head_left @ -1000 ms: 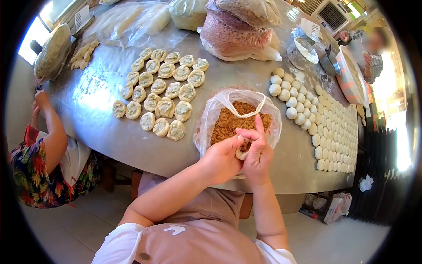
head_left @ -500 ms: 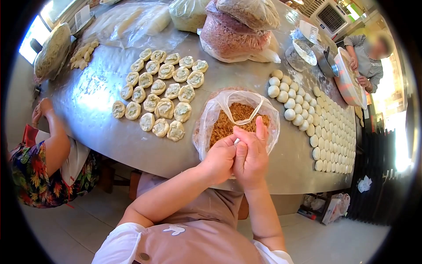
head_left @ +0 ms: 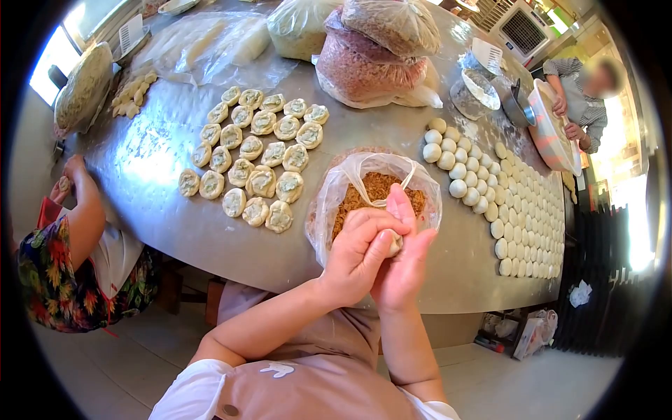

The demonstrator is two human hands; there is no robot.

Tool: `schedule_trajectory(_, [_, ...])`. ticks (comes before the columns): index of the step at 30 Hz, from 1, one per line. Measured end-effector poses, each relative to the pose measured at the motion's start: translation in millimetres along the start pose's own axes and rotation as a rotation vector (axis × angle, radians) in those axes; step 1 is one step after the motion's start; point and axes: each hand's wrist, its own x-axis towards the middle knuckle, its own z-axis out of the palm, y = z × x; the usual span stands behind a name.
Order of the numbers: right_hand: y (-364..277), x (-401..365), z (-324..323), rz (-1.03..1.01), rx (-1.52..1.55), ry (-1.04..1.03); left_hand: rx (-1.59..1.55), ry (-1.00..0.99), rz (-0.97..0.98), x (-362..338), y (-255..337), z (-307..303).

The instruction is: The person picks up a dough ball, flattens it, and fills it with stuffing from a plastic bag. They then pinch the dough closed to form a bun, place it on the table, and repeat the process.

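Observation:
A small piece of pale dough shows between my two hands, mostly hidden by fingers. My left hand wraps over it with curled fingers and its thumb pressed along the side. Behind the dough my right hand supports it against the palm, its fingertips stretched upward. Both hands are over the near part of an open clear plastic bag. Crumbly brown filling lies inside that bag, partly covered by my hands.
Flattened dough rounds with pale green-flecked filling sit left on the metal table. Rows of white dough balls cover the right. Filled plastic bags stand behind. One person sits left; another works at a basin.
My left hand has turned and now curls over the dough, exposing more of it. My right hand has opened out, its fingers straighter. The person at left now shows a dough piece in hand.

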Motion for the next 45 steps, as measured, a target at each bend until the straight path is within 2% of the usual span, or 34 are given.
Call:
schedule_trajectory(3, [7,0,-11,0.03,-0.119,-0.023,0.387,0.123,0.325,7,1,2])
schedule_trajectory(4, [8,0,-15,0.052,-0.172,-0.03,0.374,0.022,0.29,7,-1,-3])
schedule_trajectory(7, [0,2,-15,0.101,-0.317,0.02,0.154,0.072,0.273,2,1,-2])
schedule_trajectory(8, [-7,3,-11,0.054,-0.451,0.084,0.062,-0.03,0.214,-1,2,-6])
schedule_trajectory(9, [-10,4,-13,-0.006,-0.538,0.062,-0.025,-0.125,0.146,-3,4,-10])
schedule_trajectory(11, [-16,7,-18,-0.127,-0.715,0.011,-0.384,-0.079,0.019,-9,-9,-3])
schedule_trajectory(15, [-12,4,-8,-0.356,-1.003,-0.076,-0.498,-0.25,-0.096,1,5,-13])
schedule_trajectory(16, [-9,8,-14,-0.436,-1.051,-0.079,-0.478,-0.316,-0.195,1,-3,-16])
schedule_trajectory(19, [-13,19,-23,-0.391,-1.063,-0.121,-0.372,-0.354,-0.27,-6,13,-13])
schedule_trajectory(20, [-12,19,-25,-0.348,-1.09,-0.158,-0.104,-0.327,-0.111,-6,15,-14])
schedule_trajectory(23, [-19,17,-22,-0.298,-1.155,-0.269,0.211,-0.451,0.087,-2,22,-11])
schedule_trajectory(25, [-21,28,-28,-0.224,-1.198,-0.28,0.199,-0.422,0.07,-13,21,-6])
schedule_trajectory(26, [-15,38,-39,-0.205,-1.17,-0.21,0.172,-0.408,0.046,-17,18,-3])
schedule_trajectory(28, [-7,37,-46,-0.264,-1.131,-0.198,0.116,-0.384,-0.006,-18,22,0])
schedule_trajectory(31, [-25,13,-13,-0.331,-1.13,-0.283,0.33,-0.447,0.114,0,25,-5])
schedule_trajectory(33, [-27,13,-8,-0.377,-1.095,-0.332,0.338,-0.364,0.087,-7,23,1])
schedule_trajectory(37, [-2,33,-39,-0.171,-0.866,0.029,0.409,-0.321,0.062,-12,23,12])
schedule_trajectory(38, [-3,23,-43,-0.167,-0.851,0.014,0.41,-0.291,0.083,-7,20,10])
schedule_trajectory(40, [-17,3,-26,-0.213,-0.919,-0.148,0.334,-0.208,0.058,-2,15,8])
schedule_trajectory(41, [-18,1,-24,-0.232,-0.94,-0.19,0.461,-0.217,0.001,-6,8,4])
schedule_trajectory(42, [-19,-2,-23,-0.256,-0.972,-0.239,0.484,-0.204,0.025,-5,6,-1])
schedule_trajectory(45, [-21,-7,-20,-0.378,-1.076,-0.216,0.463,-0.102,0.012,0,4,-10])
